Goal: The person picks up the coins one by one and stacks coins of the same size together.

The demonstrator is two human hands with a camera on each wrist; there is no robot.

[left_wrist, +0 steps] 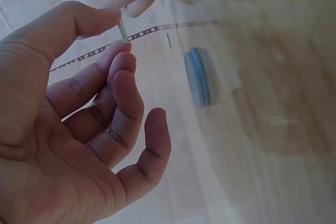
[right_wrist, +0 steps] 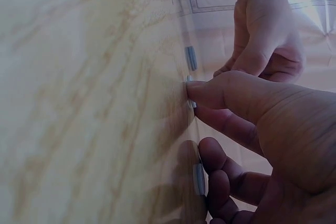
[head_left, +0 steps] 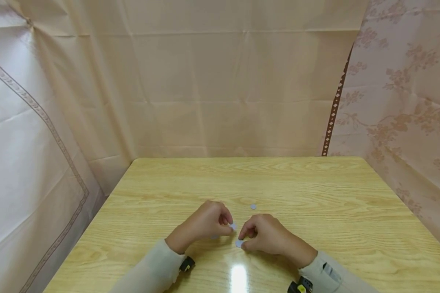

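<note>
Between thumb and forefinger, my left hand (head_left: 212, 219) pinches a thin pale round disc (left_wrist: 123, 31), raised over the table. My right hand (head_left: 265, 234), just to its right, pinches another pale disc (head_left: 239, 243) by the edges, down close to the tabletop. In the right wrist view, that disc (right_wrist: 190, 102) shows edge-on between thumb and forefinger. Two discs in a stack (left_wrist: 197, 78) lie on the table below my left hand, mostly hidden by it in the head view. One more disc (head_left: 253, 206) lies flat beyond my right hand.
The wood-grain table (head_left: 161, 183) reaches back to a beige hanging cloth (head_left: 220, 93). Patterned cloths hang along the left (head_left: 29, 162) and right sides (head_left: 407, 101). Both sleeves have a dark wrist device (head_left: 187, 264) at the cuff. A light reflection shines near the table's front.
</note>
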